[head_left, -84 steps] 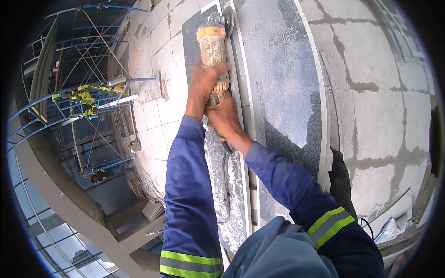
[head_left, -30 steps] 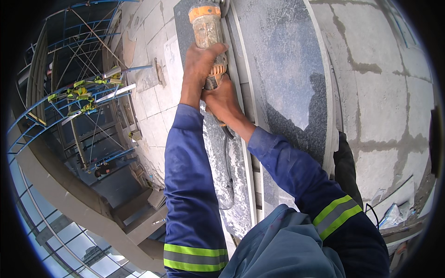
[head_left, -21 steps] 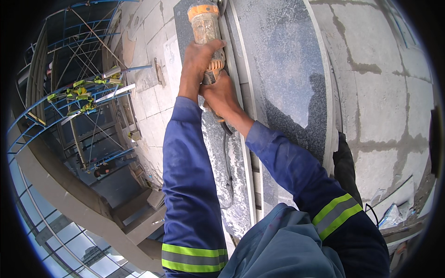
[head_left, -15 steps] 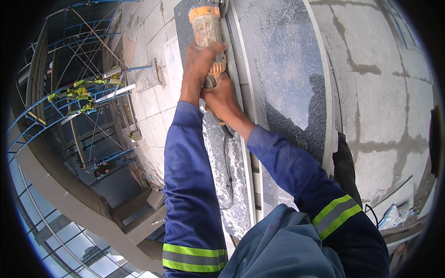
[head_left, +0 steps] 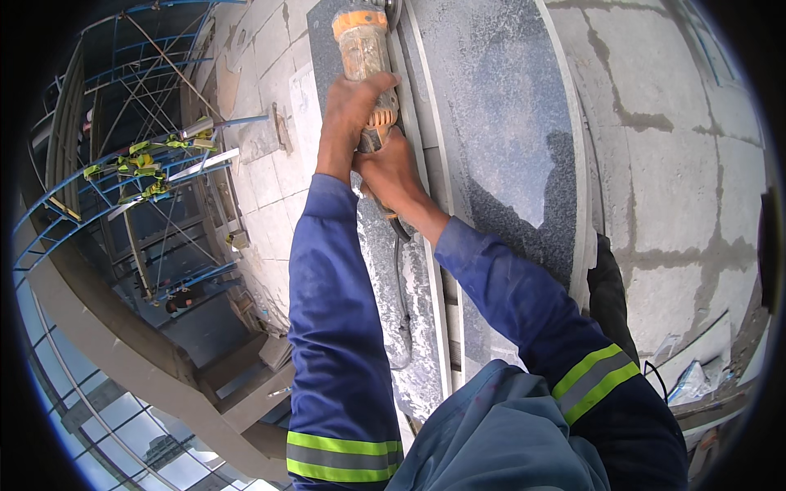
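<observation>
An orange and grey angle grinder (head_left: pixel 363 54), coated in dust, lies lengthwise along a narrow dark stone slab (head_left: pixel 326 41). My left hand (head_left: pixel 352 110) is wrapped round the middle of its body. Just behind it, my right hand (head_left: pixel 391 168) grips the rear handle. At the top edge of the view, part of the grinder's disc (head_left: pixel 394 11) shows beside the slab's right edge. A black power cord (head_left: pixel 399 270) runs from the handle back toward me over the white-smeared part of the slab.
To the right lies a wider grey stone slab (head_left: pixel 499 90) with my shadow on it. Concrete paving (head_left: pixel 671 180) extends beyond. On the left, blue scaffolding (head_left: pixel 98 188) with yellow-green straps stands past a ledge, over a drop. Clear plastic (head_left: pixel 692 383) lies at the lower right.
Both hands and the grinder have shifted very slightly to the left and up. The grip of each hand stays the same.
</observation>
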A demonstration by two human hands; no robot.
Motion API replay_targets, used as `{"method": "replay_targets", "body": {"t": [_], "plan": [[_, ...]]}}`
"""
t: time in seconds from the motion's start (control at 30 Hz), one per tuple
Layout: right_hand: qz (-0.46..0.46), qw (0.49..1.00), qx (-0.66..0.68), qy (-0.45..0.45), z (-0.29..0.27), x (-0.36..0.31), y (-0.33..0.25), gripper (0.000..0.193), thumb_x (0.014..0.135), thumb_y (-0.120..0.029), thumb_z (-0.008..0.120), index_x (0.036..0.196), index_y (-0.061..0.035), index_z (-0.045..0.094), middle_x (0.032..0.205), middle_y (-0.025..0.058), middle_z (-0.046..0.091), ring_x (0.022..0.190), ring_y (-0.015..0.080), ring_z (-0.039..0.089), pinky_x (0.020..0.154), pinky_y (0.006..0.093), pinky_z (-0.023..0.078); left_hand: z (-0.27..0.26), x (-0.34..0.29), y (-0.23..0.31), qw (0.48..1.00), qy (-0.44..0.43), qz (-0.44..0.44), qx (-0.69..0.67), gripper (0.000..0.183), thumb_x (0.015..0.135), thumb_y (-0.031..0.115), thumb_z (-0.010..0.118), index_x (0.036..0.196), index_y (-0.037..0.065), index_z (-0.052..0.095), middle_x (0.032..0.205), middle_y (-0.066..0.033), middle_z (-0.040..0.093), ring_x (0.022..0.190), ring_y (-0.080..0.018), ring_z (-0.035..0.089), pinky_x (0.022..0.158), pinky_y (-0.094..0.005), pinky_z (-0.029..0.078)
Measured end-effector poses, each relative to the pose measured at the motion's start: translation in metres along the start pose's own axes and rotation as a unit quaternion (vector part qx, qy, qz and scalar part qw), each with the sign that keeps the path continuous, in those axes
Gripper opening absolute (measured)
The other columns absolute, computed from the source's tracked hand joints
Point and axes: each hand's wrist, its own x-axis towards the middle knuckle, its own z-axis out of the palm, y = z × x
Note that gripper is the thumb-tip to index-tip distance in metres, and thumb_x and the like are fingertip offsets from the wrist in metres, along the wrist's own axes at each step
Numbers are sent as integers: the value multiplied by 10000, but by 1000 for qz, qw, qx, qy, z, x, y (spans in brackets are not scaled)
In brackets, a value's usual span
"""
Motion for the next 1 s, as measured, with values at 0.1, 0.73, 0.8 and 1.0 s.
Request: {"method": "replay_targets", "body": {"t": [0.1,0.73,0.8,1.0], "plan": [[18,1000,-16,3,-3,4,-3,241,974,-9,822,1162,21,674,867,96,752,594,192,722,467,363,519,2,5,1,1000,-13,-2,-5,563,883,331,906,1269,-62,793,1059,-156,820,846,-255,797,772,-405,648],[27,1000,4,-4,-4,-7,-6,234,977,-9,823,1158,28,679,876,95,761,598,188,720,481,361,537,3,4,-10,1000,13,3,-15,564,884,316,916,1284,-57,779,1075,-149,815,870,-256,791,796,-397,641],[37,999,13,-8,-4,-10,-14,224,976,-10,823,1145,29,681,866,97,759,593,190,721,477,362,536,2,7,-15,1000,15,1,-24,545,881,310,921,1263,-54,785,1057,-147,812,850,-254,788,779,-398,640],[26,1000,11,-7,-5,-1,-16,209,971,-5,817,1124,34,680,842,97,754,563,197,710,460,368,528,4,15,-11,1000,18,-12,-22,542,867,295,936,1242,-63,778,1057,-155,808,812,-254,787,753,-408,645]]}}
